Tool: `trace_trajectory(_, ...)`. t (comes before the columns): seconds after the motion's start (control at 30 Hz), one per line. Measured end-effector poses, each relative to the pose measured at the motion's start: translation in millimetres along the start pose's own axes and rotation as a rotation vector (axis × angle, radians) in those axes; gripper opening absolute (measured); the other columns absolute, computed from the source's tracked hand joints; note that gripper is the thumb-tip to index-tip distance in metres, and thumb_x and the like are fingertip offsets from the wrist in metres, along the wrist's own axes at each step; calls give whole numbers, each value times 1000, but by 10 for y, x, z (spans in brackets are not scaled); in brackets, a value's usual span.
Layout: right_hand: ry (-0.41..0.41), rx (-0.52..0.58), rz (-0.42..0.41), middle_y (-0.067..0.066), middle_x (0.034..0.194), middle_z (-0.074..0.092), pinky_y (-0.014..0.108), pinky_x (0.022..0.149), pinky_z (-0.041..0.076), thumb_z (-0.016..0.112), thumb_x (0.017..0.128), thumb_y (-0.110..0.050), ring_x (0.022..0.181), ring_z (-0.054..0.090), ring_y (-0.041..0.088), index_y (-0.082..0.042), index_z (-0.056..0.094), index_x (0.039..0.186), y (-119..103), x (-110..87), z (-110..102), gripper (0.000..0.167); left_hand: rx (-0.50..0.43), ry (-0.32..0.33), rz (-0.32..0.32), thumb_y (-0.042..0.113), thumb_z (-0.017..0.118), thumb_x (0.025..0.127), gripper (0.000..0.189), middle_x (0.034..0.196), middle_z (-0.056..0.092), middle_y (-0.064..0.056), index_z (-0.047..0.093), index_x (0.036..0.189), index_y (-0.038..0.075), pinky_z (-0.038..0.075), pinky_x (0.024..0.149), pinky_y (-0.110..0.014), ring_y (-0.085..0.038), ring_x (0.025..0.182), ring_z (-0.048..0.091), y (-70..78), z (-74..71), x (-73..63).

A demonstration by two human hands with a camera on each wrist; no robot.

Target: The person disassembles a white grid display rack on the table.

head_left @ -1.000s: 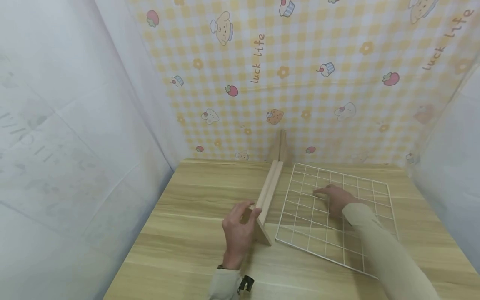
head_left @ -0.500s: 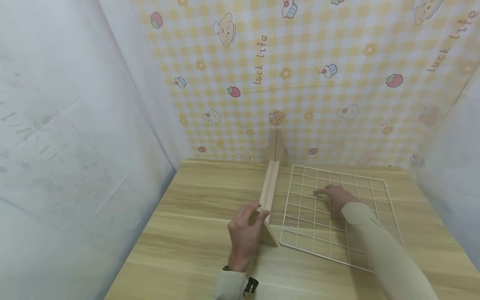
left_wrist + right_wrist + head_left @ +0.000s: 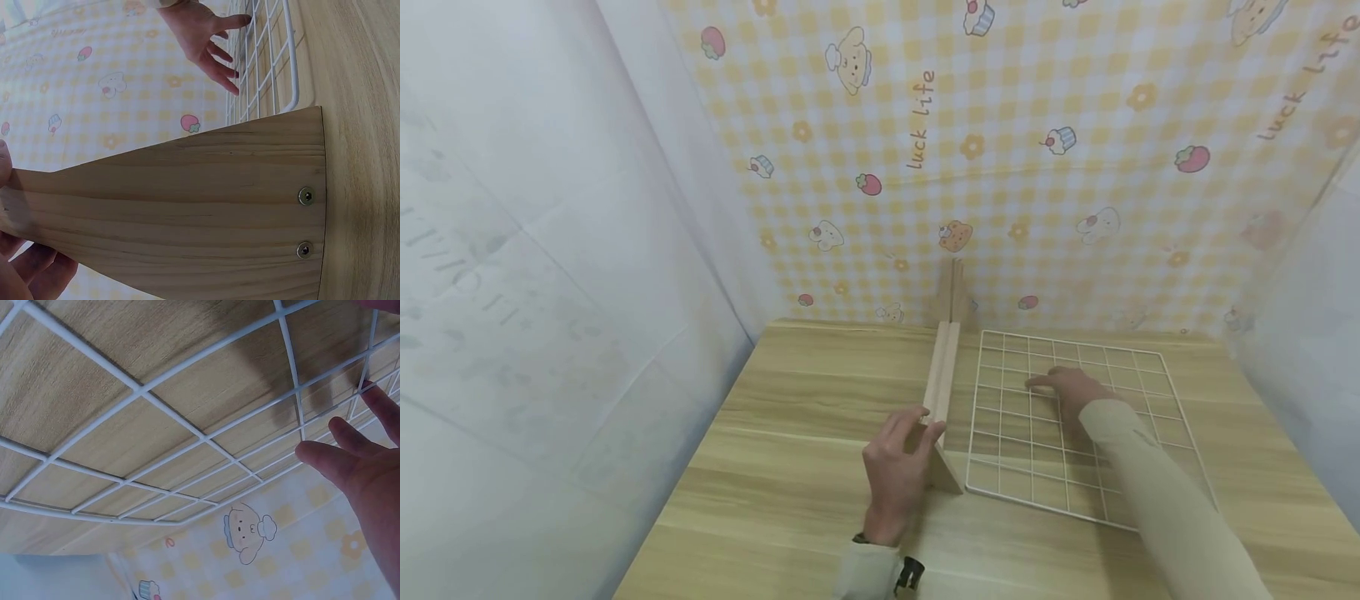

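Observation:
My left hand (image 3: pixel 897 467) pinches the upper near end of a low wooden stand (image 3: pixel 942 375), a long bar with an upright panel at each end. In the left wrist view, my thumb and fingers hold the narrow end of a tapered wooden panel (image 3: pixel 187 206), which has two hex-head screws (image 3: pixel 306 197) near its base. To the right, a white wire grid panel (image 3: pixel 142 391) lies over the table beside the stand. My right hand (image 3: pixel 1075 392) is over the grid's middle, fingers spread and fairly straight. In the right wrist view its fingertips (image 3: pixel 306 451) are right at the wires.
The wood-grain table (image 3: pixel 775 450) ends at a yellow checked cloth backdrop (image 3: pixel 1000 200). The stand's far panel (image 3: pixel 951 292) stands close to that cloth. White curtains (image 3: pixel 565 292) hang at both sides.
The stand's near end has swung right and its far end slightly left. The grid has turned a little, its front edge now closer to square with the table. Both hands keep their places on them.

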State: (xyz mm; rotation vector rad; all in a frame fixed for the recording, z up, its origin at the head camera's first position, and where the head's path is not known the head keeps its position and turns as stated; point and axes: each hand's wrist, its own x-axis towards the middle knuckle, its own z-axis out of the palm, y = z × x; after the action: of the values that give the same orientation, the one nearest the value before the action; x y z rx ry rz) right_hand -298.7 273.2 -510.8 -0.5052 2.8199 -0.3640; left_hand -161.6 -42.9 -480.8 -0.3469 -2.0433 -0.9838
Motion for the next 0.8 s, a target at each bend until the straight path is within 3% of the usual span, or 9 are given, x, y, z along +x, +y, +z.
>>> trace_trajectory(0.2,-14,-22,48,31,146,46,46,71,62,75,57,22,127,47,60,-22,56,142,20,63,18,98,34,-4,3,22,84,80,24,94,78,-6,75,97,8,63,74,-27,-18,86,77,19,7,10)
trace_trajectory(0.37,-26,-21,53,28,145,47,42,68,62,76,57,21,127,48,58,-22,55,143,32,77,37,99,43,-2,18,21,85,78,25,93,78,-6,75,96,8,63,72,-28,-17,84,77,27,18,11)
trace_trajectory(0.5,6,-26,23,27,145,49,55,78,60,71,59,25,129,49,56,-22,55,143,16,36,42,97,36,-11,8,25,83,82,24,95,78,-5,75,97,8,63,73,-28,-18,86,77,38,13,16)
trace_trajectory(0.63,50,-39,-11,24,144,53,72,94,48,63,60,31,129,51,52,-25,56,142,-10,-17,42,99,28,-12,5,22,84,80,24,96,78,-6,74,97,9,63,75,-28,-19,87,77,37,6,22)
trace_trajectory(0.8,54,-52,5,23,143,54,71,93,49,60,61,32,128,52,52,-27,57,141,-19,-32,40,99,21,-10,15,19,85,78,25,95,78,-7,74,97,8,63,75,-28,-20,86,77,18,26,12)
